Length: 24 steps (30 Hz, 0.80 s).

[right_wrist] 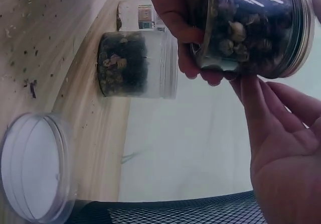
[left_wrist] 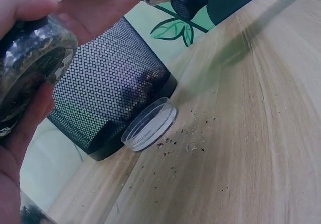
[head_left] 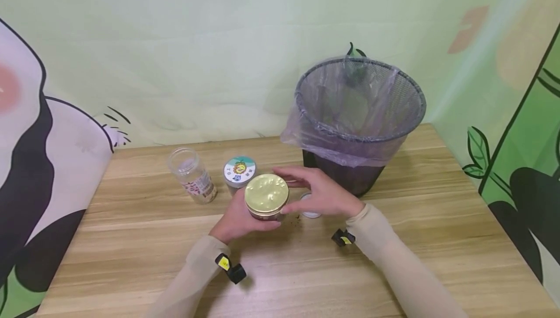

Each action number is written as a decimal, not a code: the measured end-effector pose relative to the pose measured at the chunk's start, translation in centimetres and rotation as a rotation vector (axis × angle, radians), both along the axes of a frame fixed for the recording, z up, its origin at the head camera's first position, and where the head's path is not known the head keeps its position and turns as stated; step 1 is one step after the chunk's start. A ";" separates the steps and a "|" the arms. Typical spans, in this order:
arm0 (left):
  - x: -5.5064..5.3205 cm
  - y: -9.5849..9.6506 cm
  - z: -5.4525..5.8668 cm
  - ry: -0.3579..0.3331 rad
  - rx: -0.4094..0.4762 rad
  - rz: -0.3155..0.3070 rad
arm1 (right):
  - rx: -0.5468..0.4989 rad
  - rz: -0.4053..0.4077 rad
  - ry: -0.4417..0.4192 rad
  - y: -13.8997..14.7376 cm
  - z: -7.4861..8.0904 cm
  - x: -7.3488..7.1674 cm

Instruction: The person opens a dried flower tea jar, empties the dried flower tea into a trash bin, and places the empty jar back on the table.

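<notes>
My left hand [head_left: 238, 218] grips a round clear jar [right_wrist: 251, 28] by its lower side. Dark dried pieces fill the jar, and a dented gold foil seal [head_left: 267, 192] covers its top. From the right, my right hand [head_left: 323, 191] reaches to the rim, its thumb at the near edge and its fingers extended toward the far side. A clear lid with a white disc [left_wrist: 150, 124] lies on the wooden table under the right hand. Behind the held jar stands a second jar [right_wrist: 128, 63] of dark dried pieces, wearing a printed round lid [head_left: 239, 168].
A tall lidless clear jar [head_left: 192, 177] with a label stands farther left. A black mesh bin [head_left: 345, 172], lined with a thin purple bag [head_left: 350, 150], stands at the back right. Dark crumbs [left_wrist: 188, 138] are scattered near the loose lid. A printed cloth [head_left: 183, 65] hangs behind the table.
</notes>
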<state>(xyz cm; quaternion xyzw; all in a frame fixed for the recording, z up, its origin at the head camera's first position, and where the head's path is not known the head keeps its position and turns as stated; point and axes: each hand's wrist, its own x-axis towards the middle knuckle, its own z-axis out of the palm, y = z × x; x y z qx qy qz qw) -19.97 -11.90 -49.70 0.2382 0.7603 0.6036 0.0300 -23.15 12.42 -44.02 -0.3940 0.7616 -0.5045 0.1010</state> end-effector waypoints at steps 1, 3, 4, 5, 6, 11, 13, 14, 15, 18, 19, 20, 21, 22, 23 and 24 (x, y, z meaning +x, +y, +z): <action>0.0 0.0 0.0 0.003 -0.003 -0.002 | 0.016 -0.011 0.017 -0.1 0.1 0.1; 0.0 0.0 -0.1 0.007 -0.013 -0.003 | 0.056 -0.035 0.056 -0.4 0.3 0.5; 0.0 0.1 -0.2 0.009 -0.014 -0.007 | 0.084 -0.051 0.083 -0.5 0.4 0.7; -0.1 0.1 -0.2 0.010 -0.014 -0.010 | 0.115 -0.068 0.114 -0.8 0.5 0.9; -0.1 0.1 -0.2 0.012 -0.018 -0.012 | 0.142 -0.086 0.138 -1.0 0.6 1.1; -0.1 0.3 -0.3 0.026 -0.041 -0.012 | 0.245 -0.168 0.243 -2.1 1.0 2.0; -0.1 0.3 -0.3 0.042 -0.057 -0.005 | 0.268 -0.199 0.273 -2.5 1.1 2.2; -0.1 0.3 -0.3 0.048 -0.062 -0.005 | 0.278 -0.212 0.285 -2.6 1.1 2.3; -0.1 0.4 -0.4 0.057 -0.068 -0.001 | 0.282 -0.221 0.293 -2.7 1.1 2.4; -0.2 0.4 -0.6 0.077 -0.083 0.006 | 0.281 -0.227 0.303 -2.7 1.0 2.5; -0.2 0.4 -0.7 0.076 -0.083 0.008 | 0.276 -0.222 0.299 -2.7 1.0 2.4; -0.2 0.4 -0.7 0.072 -0.080 0.008 | 0.268 -0.215 0.290 -2.6 1.0 2.4; -0.2 0.3 -0.7 0.067 -0.074 0.009 | 0.262 -0.210 0.279 -2.5 0.9 2.3; -0.2 0.3 -0.7 0.059 -0.065 0.007 | 0.254 -0.203 0.267 -2.4 0.9 2.2; -0.2 0.3 -0.7 0.048 -0.055 0.004 | 0.246 -0.196 0.252 -2.2 0.9 2.1; -0.2 0.3 -0.7 0.037 -0.045 0.000 | 0.242 -0.191 0.238 -2.1 0.9 2.0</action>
